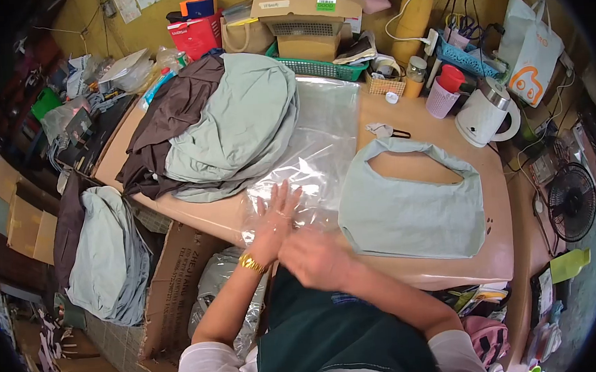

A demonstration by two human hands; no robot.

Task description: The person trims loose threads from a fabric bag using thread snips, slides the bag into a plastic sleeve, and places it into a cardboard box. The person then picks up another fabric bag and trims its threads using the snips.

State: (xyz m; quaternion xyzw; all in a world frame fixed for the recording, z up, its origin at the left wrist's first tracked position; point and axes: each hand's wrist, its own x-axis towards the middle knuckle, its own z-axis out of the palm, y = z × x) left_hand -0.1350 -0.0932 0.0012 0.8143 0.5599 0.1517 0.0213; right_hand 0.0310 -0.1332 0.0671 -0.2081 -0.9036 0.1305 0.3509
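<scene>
Plastic sheeting [319, 136] lies flat beneath the left hand [277, 220], whose fingers spread loosely on its near end, gripping nothing visible; the right hand [315, 259], blurred, curls beside the left wrist, its hold impossible to tell; the grey-green bag [411, 216] lies right of the sheeting, apart from both hands.

Plastic [319, 139] on table [442, 267], btwn fabric pile [238, 121] L & bag [410, 213] R.
</scene>
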